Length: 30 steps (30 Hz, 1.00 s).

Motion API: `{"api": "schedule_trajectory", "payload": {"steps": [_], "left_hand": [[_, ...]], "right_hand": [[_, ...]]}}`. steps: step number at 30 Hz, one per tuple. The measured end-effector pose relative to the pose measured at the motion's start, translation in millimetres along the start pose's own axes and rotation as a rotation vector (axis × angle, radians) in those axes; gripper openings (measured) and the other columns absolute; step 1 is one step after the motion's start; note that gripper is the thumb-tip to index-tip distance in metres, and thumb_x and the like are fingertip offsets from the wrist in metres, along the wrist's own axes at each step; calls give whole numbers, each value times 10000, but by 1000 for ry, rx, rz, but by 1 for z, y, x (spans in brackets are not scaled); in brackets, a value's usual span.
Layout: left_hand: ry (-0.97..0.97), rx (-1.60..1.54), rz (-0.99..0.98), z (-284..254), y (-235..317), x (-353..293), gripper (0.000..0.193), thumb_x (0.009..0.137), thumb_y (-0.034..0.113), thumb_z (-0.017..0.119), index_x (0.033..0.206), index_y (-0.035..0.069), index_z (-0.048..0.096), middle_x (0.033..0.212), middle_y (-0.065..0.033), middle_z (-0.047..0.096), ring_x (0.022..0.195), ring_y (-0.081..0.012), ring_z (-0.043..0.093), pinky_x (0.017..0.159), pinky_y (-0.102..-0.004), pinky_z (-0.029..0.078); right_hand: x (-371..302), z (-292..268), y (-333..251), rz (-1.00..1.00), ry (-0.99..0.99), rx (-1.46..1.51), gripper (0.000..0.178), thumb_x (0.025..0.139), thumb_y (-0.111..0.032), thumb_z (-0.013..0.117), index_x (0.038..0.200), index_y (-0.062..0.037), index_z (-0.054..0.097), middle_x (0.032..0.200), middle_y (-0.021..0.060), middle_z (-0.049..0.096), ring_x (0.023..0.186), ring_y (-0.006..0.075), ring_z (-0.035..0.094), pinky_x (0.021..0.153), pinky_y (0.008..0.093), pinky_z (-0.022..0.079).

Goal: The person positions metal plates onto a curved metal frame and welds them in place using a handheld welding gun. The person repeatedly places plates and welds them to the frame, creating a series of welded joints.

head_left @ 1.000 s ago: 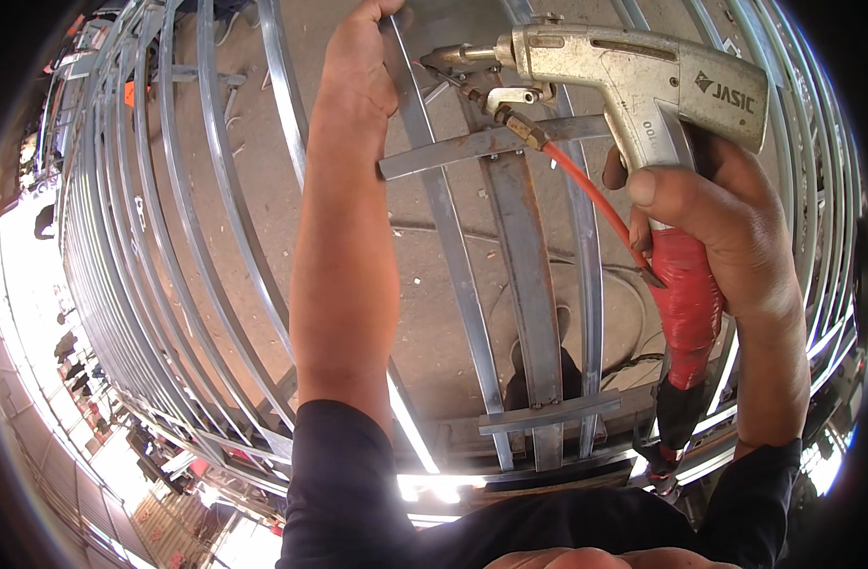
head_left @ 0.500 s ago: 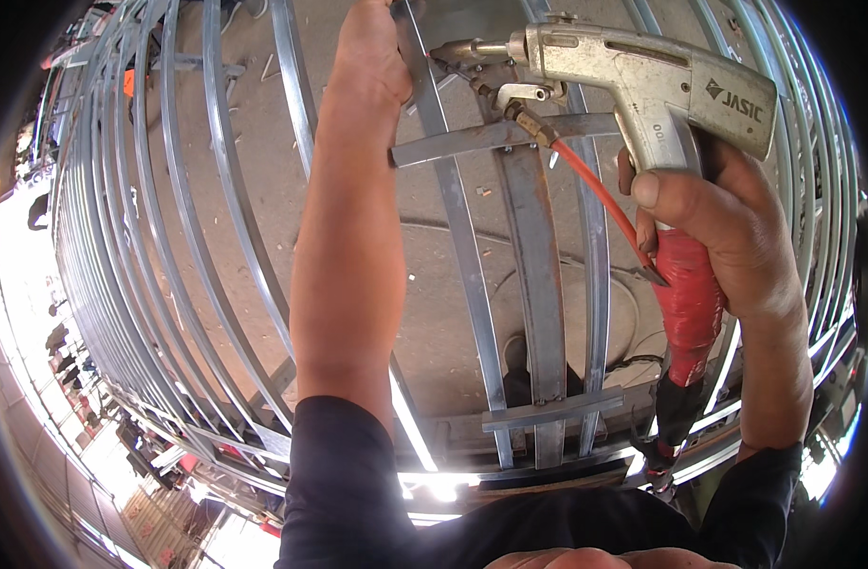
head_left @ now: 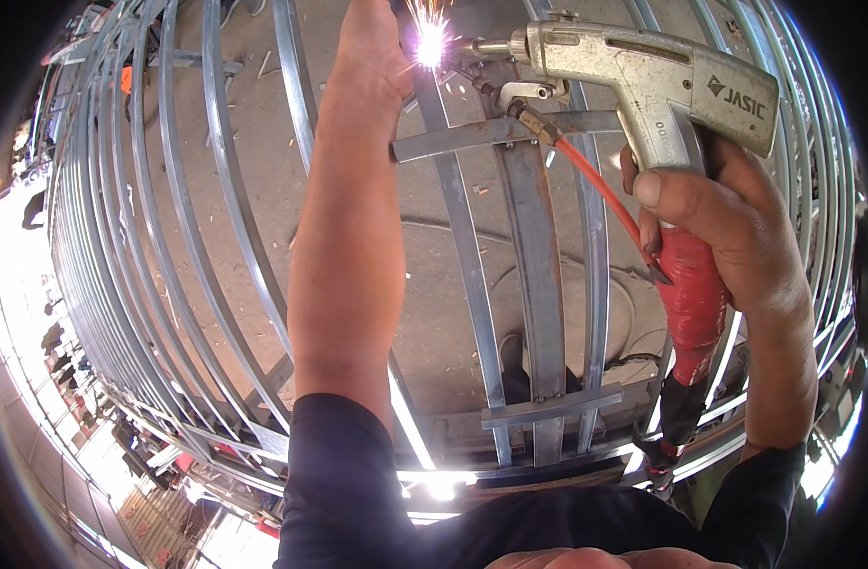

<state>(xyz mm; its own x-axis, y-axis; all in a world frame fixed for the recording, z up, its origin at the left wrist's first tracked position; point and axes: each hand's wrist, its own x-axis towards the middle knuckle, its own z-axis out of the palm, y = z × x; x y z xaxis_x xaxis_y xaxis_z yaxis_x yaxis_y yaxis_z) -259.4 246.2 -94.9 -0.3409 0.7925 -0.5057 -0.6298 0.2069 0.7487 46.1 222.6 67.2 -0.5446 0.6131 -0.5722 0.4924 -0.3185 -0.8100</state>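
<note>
a bare right hand (head_left: pixel 737 232) wraps its fingers and thumb firmly around the grip of a pistol-shaped silver-grey metal welding gun (head_left: pixel 595 66), whose slim nozzle points from the hand across toward the left. at the nozzle's end, well ahead and to the left of the right hand, a white-violet welding arc (head_left: pixel 431 47) flares and throws orange sparks (head_left: pixel 424 11) upward. just beside the glare is the bare left hand (head_left: pixel 372 43), at the end of an outstretched forearm; its fingertips run out of view at the upper edge, so whether they are spread or pinching anything cannot be told.

below the right hand, red wrapping (head_left: pixel 690 284) covers the handle. to the hand's left, a slender orange-red hose (head_left: pixel 595 175) slants down from a brass fitting (head_left: pixel 538 126) under the gun. a long, shiny grey metal bar (head_left: pixel 467 247) runs back from the arc toward the person, between the two arms, next to a broad, rust-edged dark steel strip (head_left: pixel 533 266). a short, flat grey crossbar (head_left: pixel 453 144) lies over both, one end beside the left forearm. farther left of that forearm, long silvery metal bars (head_left: pixel 214 142) stand in a row above a dusty brown floor (head_left: pixel 424 332).
</note>
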Motion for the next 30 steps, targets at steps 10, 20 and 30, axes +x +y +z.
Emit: {"api": "schedule_trajectory", "payload": {"steps": [10,20,30], "left_hand": [[6,6,4,1,1,1,217,899,291,676,921,76,698,792,-68,693,664,-239,641,599,-370,522],[10,11,5,-1,1,-1,208,889,281,692,917,75,700,804,-63,691,676,-231,634,600,-366,512],[17,15,7,-2,-2,0,201,879,272,709,914,75,701,815,-57,688,688,-223,626,601,-363,501]], "right_hand": [[-3,0,-9,54,20,-13,452,827,-248,756,1146,46,631,967,91,672,687,134,656,641,293,573],[-7,-1,-9,39,5,-50,454,830,-252,747,1149,47,623,979,93,665,701,134,656,638,289,572],[-15,0,-8,24,46,-69,471,861,-226,717,1203,71,589,1020,131,665,673,146,654,601,295,571]]}}
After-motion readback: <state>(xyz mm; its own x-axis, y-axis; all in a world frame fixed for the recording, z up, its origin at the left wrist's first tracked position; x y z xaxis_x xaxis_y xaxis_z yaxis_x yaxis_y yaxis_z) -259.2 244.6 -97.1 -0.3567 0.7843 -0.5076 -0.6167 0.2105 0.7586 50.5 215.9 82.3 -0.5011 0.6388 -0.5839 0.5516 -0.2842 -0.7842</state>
